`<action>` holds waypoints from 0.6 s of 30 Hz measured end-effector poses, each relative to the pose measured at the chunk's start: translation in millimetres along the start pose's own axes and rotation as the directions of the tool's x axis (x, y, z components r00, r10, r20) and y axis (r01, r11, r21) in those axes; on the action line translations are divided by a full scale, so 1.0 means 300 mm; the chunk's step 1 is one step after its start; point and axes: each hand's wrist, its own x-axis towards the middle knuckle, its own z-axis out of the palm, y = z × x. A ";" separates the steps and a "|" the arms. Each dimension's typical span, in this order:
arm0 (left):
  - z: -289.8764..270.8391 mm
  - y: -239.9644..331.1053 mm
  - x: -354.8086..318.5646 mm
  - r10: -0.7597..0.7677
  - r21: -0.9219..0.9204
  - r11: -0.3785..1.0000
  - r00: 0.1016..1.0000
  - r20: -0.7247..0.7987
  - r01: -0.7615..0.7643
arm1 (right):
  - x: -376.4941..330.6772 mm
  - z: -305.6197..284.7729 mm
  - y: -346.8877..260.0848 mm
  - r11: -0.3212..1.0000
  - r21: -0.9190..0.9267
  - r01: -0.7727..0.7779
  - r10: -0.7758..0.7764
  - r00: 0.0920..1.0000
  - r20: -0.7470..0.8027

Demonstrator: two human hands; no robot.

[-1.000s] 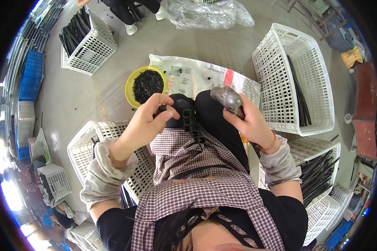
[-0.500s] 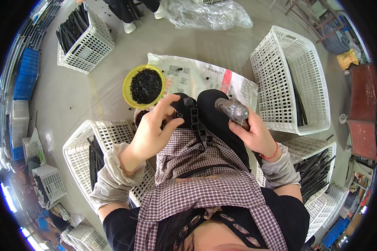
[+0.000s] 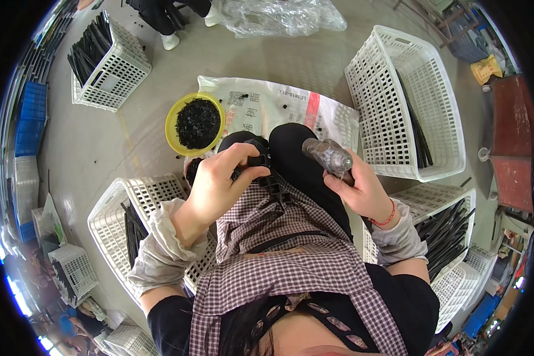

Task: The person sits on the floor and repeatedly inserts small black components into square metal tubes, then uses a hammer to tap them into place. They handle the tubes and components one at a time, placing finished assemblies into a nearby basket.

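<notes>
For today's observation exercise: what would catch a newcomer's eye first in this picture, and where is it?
First come the two hands over the lap: the left hand pinches a black plastic strip, and the right hand grips a clear-handled tool. Just ahead on the floor sits a yellow bowl of small black pieces. White baskets ring the person, the largest at front right.

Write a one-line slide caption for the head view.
Left hand holds a black slotted strip; right hand grips a clear-handled tool.
</notes>
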 end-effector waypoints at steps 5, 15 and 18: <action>0.023 0.009 0.008 -0.001 0.065 0.998 1.000 -0.007 0.001 | 0.003 -0.006 0.008 1.000 -0.002 0.010 -0.010 1.000 0.002; 0.024 0.041 0.002 -0.114 0.100 0.989 0.994 -0.002 0.113 | -0.002 -0.020 0.024 1.000 -0.017 -0.014 0.015 0.999 0.051; 0.012 0.026 -0.014 -0.067 0.045 0.997 0.997 -0.025 0.068 | 0.002 -0.031 -0.006 1.000 -0.030 -0.003 0.005 0.997 0.078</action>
